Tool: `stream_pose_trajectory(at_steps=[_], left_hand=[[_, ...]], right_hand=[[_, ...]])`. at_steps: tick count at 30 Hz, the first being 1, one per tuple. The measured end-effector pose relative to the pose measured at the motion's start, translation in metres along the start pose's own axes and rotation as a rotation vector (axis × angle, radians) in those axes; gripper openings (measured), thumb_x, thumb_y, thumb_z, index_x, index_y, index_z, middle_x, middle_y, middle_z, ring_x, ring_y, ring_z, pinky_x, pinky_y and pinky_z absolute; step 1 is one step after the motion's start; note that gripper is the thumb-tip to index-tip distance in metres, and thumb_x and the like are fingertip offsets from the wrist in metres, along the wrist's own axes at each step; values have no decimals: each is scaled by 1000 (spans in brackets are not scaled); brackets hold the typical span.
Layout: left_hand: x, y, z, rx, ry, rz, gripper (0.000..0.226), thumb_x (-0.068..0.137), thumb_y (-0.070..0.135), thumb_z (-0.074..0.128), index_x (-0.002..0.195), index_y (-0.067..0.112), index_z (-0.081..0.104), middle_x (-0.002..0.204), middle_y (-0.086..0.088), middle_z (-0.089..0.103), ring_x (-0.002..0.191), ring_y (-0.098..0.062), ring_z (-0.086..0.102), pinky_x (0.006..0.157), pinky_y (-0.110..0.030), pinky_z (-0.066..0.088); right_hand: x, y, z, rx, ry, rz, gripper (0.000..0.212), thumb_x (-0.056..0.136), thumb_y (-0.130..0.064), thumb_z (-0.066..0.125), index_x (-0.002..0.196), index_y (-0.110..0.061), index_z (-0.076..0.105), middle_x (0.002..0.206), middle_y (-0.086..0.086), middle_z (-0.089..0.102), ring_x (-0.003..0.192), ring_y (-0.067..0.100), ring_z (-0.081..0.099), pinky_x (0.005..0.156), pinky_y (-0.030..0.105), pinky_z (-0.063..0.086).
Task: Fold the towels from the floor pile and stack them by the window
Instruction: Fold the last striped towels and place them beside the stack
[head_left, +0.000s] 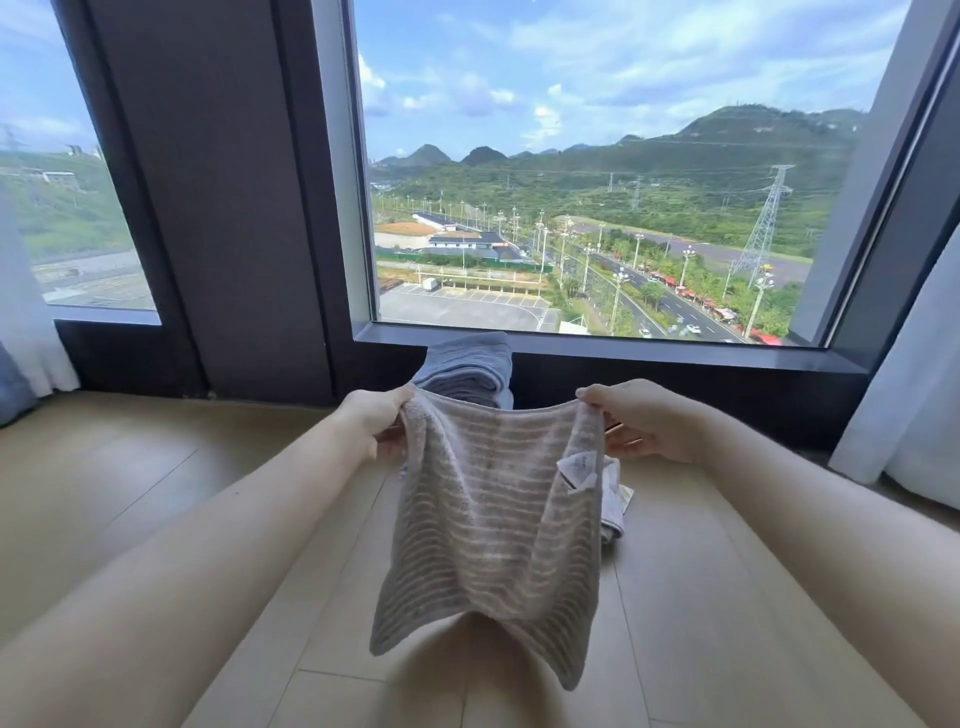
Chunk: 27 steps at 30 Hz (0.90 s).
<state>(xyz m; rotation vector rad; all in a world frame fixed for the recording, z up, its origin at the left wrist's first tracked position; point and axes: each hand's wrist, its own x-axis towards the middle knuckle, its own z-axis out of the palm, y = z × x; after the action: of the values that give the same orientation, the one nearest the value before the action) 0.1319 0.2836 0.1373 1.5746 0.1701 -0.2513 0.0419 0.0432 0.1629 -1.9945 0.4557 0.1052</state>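
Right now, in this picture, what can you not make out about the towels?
Head view:
1. The blue towel stack: its lower part is hidden by the striped towel, so no count.
2. The label on the striped towel: print too small to read.
3. The cloth on the floor: mostly hidden behind the striped towel.

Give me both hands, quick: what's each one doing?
Left hand: fingers pinch the striped towel at its top left corner.
Right hand: fingers pinch the same towel's top right corner.
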Motion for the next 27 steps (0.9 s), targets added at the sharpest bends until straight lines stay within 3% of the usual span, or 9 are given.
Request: stream_pose_trajectory(at_steps=[3, 8, 13, 16, 19, 22, 25, 27], left_hand=[[-10, 1, 26, -57, -114, 21, 19, 94, 15, 56, 76, 8, 56, 69, -6, 56, 59, -15, 53, 35, -16, 44], [-29, 3, 54, 2, -291, 118, 13, 94, 12, 54, 82, 10, 58, 75, -4, 62, 67, -14, 60, 56, -23, 55], [-31, -3, 64, 141, -308, 277, 12, 91, 20, 59, 81, 15, 64, 92, -14, 68, 96, -32, 66, 91, -47, 52], [-27, -8, 65, 248, -285, 391, 15, 89, 33, 61, 84, 21, 68, 95, -9, 72, 97, -28, 67, 93, -47, 50], [-30, -10, 62, 376, -355, 486, 26, 81, 42, 68, 94, 20, 70, 95, -3, 73, 94, -22, 68, 92, -43, 52], [-33, -11, 59, 492, -372, 562, 26, 78, 34, 74, 99, 20, 69, 93, 1, 73, 89, -15, 69, 87, -36, 54], [-38, -12, 59, 604, -382, 649, 31, 73, 34, 77, 99, 21, 67, 91, 7, 71, 83, -5, 65, 76, -18, 52], [-37, -14, 59, 669, -353, 716, 28, 76, 28, 76, 101, 19, 67, 94, 5, 69, 83, -6, 64, 74, -17, 50]], right_hand=[[3, -9, 23, 90, 10, -86, 22, 95, -26, 50, 89, -10, 64, 75, 4, 64, 67, 18, 59, 70, 29, 52], [10, -18, 48, 93, -14, -210, 21, 94, -24, 53, 80, -11, 63, 82, 6, 68, 78, 23, 66, 88, 40, 55], [12, -18, 57, 121, -13, -257, 40, 94, -37, 52, 90, 0, 66, 93, 19, 70, 90, 33, 69, 86, 44, 55], [9, -20, 55, 152, 6, -228, 67, 94, -58, 29, 70, -5, 63, 79, 16, 67, 82, 32, 67, 84, 41, 56], [4, -21, 51, 96, 8, -233, 83, 86, -71, 12, 66, -7, 62, 77, 15, 66, 79, 29, 67, 84, 38, 56], [0, -19, 48, 13, -12, -249, 91, 84, -72, 4, 65, -5, 62, 81, 21, 68, 79, 29, 68, 86, 38, 56], [-3, -20, 47, -109, 6, -295, 89, 89, -64, 1, 67, -7, 64, 76, 10, 64, 74, 21, 60, 80, 35, 51], [-3, -19, 45, -134, -3, -298, 89, 91, -61, 1, 77, -6, 69, 75, 5, 62, 73, 17, 56, 75, 32, 47]])
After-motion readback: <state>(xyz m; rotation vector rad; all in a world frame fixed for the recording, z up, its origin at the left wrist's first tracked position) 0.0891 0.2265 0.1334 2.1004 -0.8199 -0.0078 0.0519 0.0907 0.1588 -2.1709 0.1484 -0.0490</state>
